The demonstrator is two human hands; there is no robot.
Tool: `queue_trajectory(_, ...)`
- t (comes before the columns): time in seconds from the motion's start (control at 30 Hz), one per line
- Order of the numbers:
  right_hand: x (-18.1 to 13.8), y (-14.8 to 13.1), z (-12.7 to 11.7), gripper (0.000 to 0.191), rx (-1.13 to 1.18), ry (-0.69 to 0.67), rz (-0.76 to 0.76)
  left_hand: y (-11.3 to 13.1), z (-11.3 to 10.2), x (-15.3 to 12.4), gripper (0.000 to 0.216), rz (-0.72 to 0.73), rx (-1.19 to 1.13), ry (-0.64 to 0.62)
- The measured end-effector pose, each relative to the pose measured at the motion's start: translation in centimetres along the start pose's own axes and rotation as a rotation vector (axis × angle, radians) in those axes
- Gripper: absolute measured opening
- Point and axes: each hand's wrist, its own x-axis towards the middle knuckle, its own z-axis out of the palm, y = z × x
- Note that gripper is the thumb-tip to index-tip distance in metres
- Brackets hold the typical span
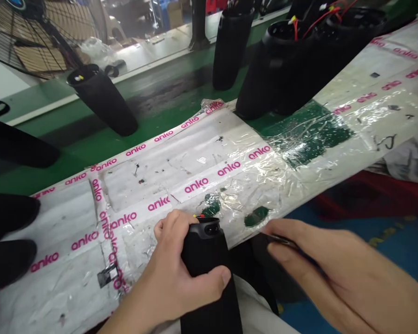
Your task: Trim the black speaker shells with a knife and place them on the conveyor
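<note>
My left hand (181, 269) is wrapped around a black cylindrical speaker housing (212, 297), thumb across its front and fingers behind its rim. The housing stands tilted at the near edge of the table, its open top toward me. Small red and yellow bits show at that rim. To the right, my right hand (320, 264) pinches a thin dark metal tool (282, 240) between thumb and forefinger. Most of the tool is hidden in the hand, so its kind cannot be made out. It is apart from the housing.
The table (153, 171) is covered with white sheeting and pink-lettered tape, torn in places. More black housings (275, 69) stand at the back right, some with red wires; another housing (104, 102) stands back left. Dark rounded ends (10, 215) jut in at left. A fan (38, 28) is behind.
</note>
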Motion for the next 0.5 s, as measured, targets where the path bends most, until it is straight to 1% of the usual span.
queue_trajectory(0.03,-0.6,-0.6,0.7,0.019,0.163,0.005,0.128,-0.1,0.1,-0.1,0.043,0.01,0.015,-0.008)
queue_trajectory(0.07,-1.1,-1.1,1.7,0.031,0.343,-0.006,0.248,-0.2,0.1,-0.2,0.045,0.028,0.038,-0.013)
queue_trajectory(0.1,-1.5,-1.7,2.9,0.04,0.536,-0.055,0.365,-0.3,0.1,-0.3,0.048,0.057,0.068,-0.007)
queue_trajectory(0.13,-1.9,-2.2,4.2,0.05,0.698,-0.076,0.489,-0.5,0.1,-0.6,0.052,0.098,0.095,0.01)
queue_trajectory(0.2,-2.5,-2.9,6.4,0.07,0.892,-0.053,0.679,-1.1,0.0,-1.5,0.064,0.166,0.118,0.07)
queue_trajectory(0.23,-2.9,-3.1,7.2,0.079,0.951,-0.045,0.771,-1.6,0.0,-2.2,0.067,0.171,0.109,0.11)
queue_trajectory(0.3,-4.0,-3.0,8.1,0.089,1.028,0.002,0.917,-2.5,0.2,-3.8,0.064,0.106,0.056,0.171)
queue_trajectory(0.37,-5.3,-2.5,8.3,0.088,1.076,0.048,1.002,-3.4,0.6,-5.6,0.058,0.018,-0.007,0.183)
queue_trajectory(0.4,-5.8,-2.1,8.3,0.086,1.093,0.051,1.011,-3.7,1.0,-6.4,0.058,-0.001,-0.03,0.18)
queue_trajectory(0.47,-6.6,-1.6,8.1,0.082,1.107,0.03,1.01,-4.3,1.7,-7.6,0.064,0.028,-0.055,0.181)
queue_trajectory(0.5,-6.9,-1.5,8.1,0.081,1.108,0.016,1.011,-4.6,2.1,-7.9,0.071,0.066,-0.056,0.206)
